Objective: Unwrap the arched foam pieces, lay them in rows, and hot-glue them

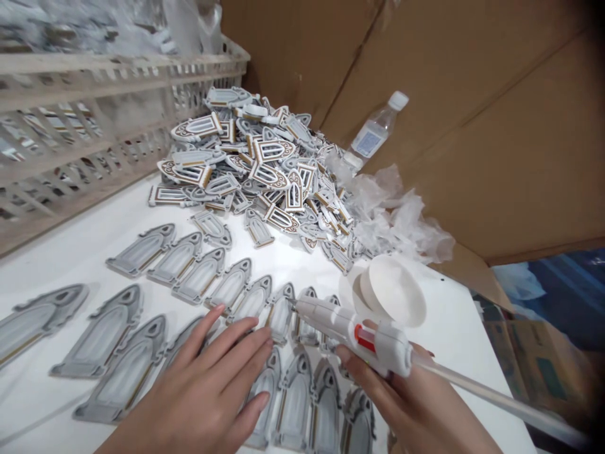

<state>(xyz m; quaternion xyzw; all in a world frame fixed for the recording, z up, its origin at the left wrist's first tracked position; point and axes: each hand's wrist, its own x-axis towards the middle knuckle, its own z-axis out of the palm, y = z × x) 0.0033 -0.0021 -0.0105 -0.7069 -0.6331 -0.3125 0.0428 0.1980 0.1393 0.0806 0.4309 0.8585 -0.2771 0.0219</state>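
**Gluing arch pieces, row by row**

Now the right hand (416,403) grips a glue gun (359,334), nozzle touching an arch cutout (281,312) just past the left hand (212,378), which lies flat, fingers spread, on neighbouring cutouts. Gluing seems underway; next calls for a steady trigger squeeze. Beyond the hands: white table (118,214), heaped pieces (265,164), bottle (375,132), cardboard (496,126).

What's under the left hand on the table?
The left hand lies flat on grey arch-shaped cutouts laid out in rows on the white table. The parts beneath the palm are covered.
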